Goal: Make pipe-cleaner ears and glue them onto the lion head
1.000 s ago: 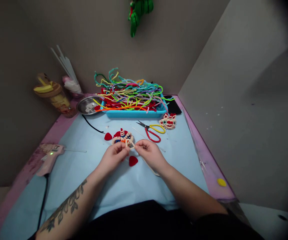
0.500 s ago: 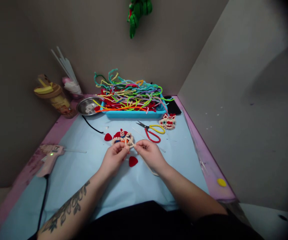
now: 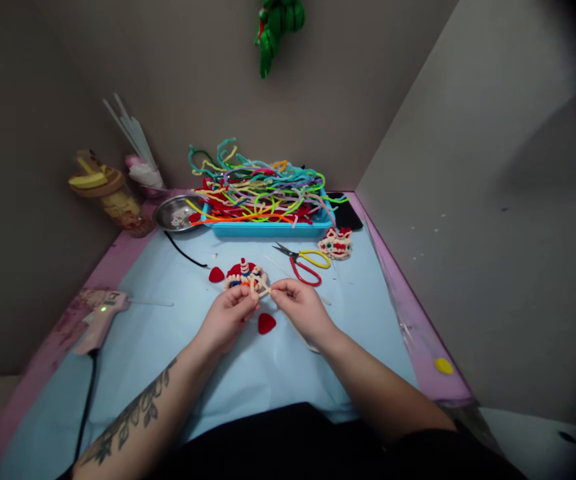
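Over the light blue mat (image 3: 178, 333), my left hand (image 3: 228, 317) and my right hand (image 3: 302, 308) meet at a cream pipe cleaner (image 3: 259, 287). Both hands pinch it, fingers closed, and it looks bent into a small loop between them. Its tail runs under my right hand toward me. Just beyond my fingers lies a pipe-cleaner figure (image 3: 245, 273) in red, cream and blue. One red felt piece (image 3: 267, 323) sits between my wrists and another (image 3: 216, 275) lies left of the figure.
Red and yellow scissors (image 3: 304, 261) and a second small pipe-cleaner figure (image 3: 337, 243) lie at the right. A blue tray (image 3: 268, 229) of coloured pipe cleaners stands at the back beside a metal bowl (image 3: 177, 212). A pink glue gun (image 3: 99, 316) rests at the left.
The hands have stayed almost in place, with small finger motions on the cream pipe cleaner. Nothing else on the mat has moved.
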A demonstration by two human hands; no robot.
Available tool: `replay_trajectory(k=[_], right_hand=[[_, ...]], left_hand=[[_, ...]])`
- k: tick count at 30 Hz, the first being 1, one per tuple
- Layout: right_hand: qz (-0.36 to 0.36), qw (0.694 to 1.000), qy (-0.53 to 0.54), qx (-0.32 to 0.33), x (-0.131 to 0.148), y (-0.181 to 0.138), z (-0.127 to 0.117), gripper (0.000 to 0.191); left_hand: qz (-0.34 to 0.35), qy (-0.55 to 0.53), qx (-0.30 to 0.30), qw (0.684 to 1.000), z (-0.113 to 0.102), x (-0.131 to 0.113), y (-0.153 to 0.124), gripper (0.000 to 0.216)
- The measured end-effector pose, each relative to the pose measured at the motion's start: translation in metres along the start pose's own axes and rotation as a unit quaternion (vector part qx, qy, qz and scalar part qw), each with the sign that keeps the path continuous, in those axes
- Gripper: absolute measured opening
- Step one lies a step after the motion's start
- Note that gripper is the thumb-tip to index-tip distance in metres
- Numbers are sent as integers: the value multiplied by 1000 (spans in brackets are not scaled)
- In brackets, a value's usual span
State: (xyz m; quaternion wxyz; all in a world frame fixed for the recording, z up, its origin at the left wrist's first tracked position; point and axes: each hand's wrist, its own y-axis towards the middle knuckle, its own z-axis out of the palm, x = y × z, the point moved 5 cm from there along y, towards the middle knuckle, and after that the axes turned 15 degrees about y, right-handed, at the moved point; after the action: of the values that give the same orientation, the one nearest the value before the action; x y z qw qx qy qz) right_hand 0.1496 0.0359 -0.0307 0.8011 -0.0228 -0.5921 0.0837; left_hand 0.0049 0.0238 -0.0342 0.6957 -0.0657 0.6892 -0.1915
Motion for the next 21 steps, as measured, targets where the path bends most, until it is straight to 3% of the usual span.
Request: replay_trajectory(k=[13, 18, 21], right_hand=[[36, 999, -4, 39, -1, 3, -1, 17], [38, 998, 15, 46, -3, 6, -2, 17], [42, 998, 41, 34, -6, 6, -4, 19]], left_hand=[[-22, 21, 44, 999, -1, 1, 1, 32], [17, 75, 34, 996, -3, 1, 3, 34], [63, 134, -6, 989, -9, -4, 3, 36]])
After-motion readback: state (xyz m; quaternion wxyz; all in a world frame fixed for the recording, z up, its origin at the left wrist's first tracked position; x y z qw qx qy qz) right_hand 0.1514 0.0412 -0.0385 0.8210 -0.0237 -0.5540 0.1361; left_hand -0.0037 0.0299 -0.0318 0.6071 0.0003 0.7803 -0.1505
